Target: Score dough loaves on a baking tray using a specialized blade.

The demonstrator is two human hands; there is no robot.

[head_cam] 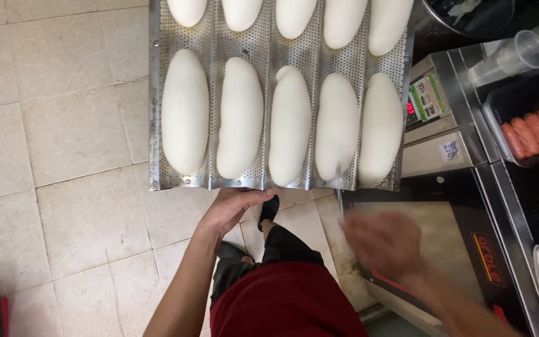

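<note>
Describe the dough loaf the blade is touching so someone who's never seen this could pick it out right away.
Find the perforated metal tray of white dough loaves over the tiled floor. In its near row, the loaf is fourth from the left, second from the right. Alone in that row, it has a thin blade, held by the blurred right hand, at its near end.

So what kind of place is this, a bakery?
Most likely a bakery or food-shop kitchen: a perforated metal tray carries rows of unbaked dough loaves, with a counter scale and a tub of sausages alongside.
</note>
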